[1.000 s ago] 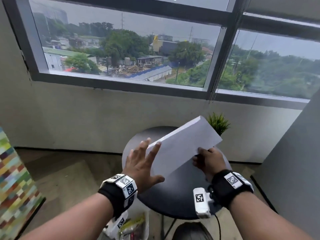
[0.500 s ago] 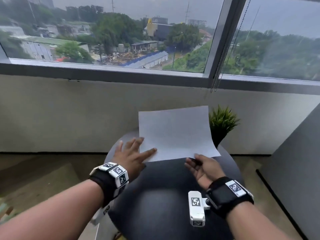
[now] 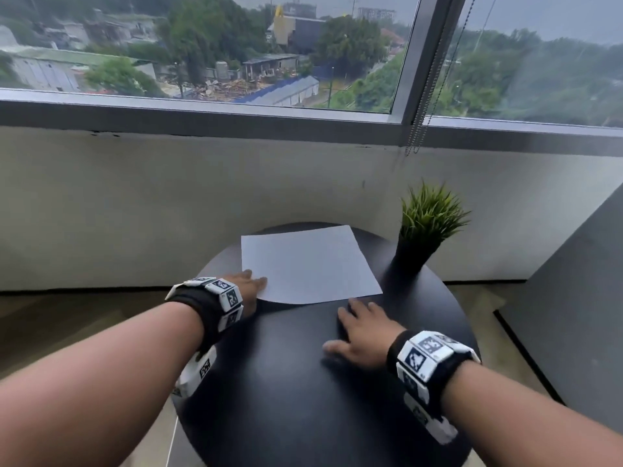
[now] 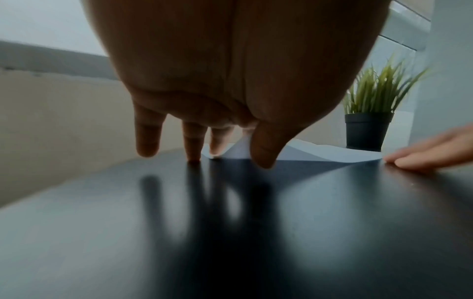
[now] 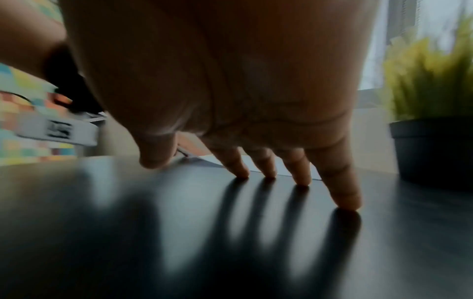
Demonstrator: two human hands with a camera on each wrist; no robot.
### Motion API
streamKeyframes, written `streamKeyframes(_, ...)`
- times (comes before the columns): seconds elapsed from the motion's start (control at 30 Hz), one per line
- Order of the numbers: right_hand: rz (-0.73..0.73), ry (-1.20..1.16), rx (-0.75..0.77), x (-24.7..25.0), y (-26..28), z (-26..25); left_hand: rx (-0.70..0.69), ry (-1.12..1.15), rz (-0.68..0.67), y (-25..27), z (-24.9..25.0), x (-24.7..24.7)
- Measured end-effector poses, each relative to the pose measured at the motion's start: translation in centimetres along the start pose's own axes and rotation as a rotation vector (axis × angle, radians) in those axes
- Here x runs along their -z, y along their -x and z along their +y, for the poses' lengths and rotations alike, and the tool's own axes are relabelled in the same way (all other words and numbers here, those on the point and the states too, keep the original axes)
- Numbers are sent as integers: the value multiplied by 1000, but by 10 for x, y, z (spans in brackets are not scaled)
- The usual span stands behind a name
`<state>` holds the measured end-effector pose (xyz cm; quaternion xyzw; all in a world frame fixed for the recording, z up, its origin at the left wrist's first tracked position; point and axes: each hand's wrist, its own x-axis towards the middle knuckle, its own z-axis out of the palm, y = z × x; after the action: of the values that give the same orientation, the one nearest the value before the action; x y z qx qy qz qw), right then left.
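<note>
Wristbands (image 3: 220, 294): black-and-white square marker tags, no letters legible. White paper sheet (image 3: 308, 264) lies on far half of round black table (image 3: 286, 392), near edge slightly lifted. Left hand (image 3: 249, 286): fingers straight, close together, tips touching sheet's near left corner. Right hand (image 3: 362, 332): fingers spread, tips on table just beside sheet's near right corner. Potted plant (image 3: 426, 217) at table's far right edge. Pale wall (image 3: 135, 203), wide window (image 3: 202, 45) behind.

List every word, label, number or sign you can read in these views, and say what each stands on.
No words or numbers can be read in any view.
The sheet of paper: blank on the side that shows.
The left wristband and right wristband: black-and-white square code patterns, no letters.
The yellow shape on a building outside: too small and blurred to read.
The plant pot: plain black.
</note>
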<state>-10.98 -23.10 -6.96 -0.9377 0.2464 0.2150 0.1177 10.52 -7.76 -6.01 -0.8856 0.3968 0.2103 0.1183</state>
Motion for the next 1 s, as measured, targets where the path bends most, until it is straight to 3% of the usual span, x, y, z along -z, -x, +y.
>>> streamKeyframes(0.1, -105, 116, 283, -16, 47, -33, 121, 200, 64, 3, -14, -20)
streamKeyframes(0.2, -118, 105, 563, -8, 68, -43, 205, 203, 104, 18, -25, -41)
streamKeyframes(0.23, -63, 39, 561, -1, 59, -37, 214, 192, 103, 23, -26, -48)
streamKeyframes(0.3, 41, -43, 339, 9, 31, -18, 193, 184, 79, 39, -20, -58)
streamKeyframes(0.37, 39, -13, 62, 5, 7, -7, 93, 163, 44, 58, -3, -62)
streamKeyframes(0.43, -15, 68, 41, -16, 6, -17, -63, 113, 5, 77, 15, -62)
streamKeyframes(0.53, -20, 142, 414, -25, 48, -43, -327, 36, 14, 89, 26, -61)
streamKeyframes(0.6, 2, 66, 628, -13, 70, -37, -428, 52, 61, 90, 21, -61)
streamKeyframes(0.67, 104, -69, 480, -1, 77, -4, -382, 94, 101, 89, 14, -60)
streamKeyframes(0.73, 232, -71, 181, 1, 78, 41, -283, 90, 97, 89, 13, -58)
streamKeyframes(0.8, 185, 6, -39, -9, 81, 74, -215, 54, 41, 92, 19, -59)
streamKeyframes(0.9, 152, -49, -79, -27, 79, 88, -233, 10, -36, 97, 32, -63)
streamKeyframes(1.0, 185, -108, -65, -27, 66, 92, -372, -6, -64, 104, 43, -61)
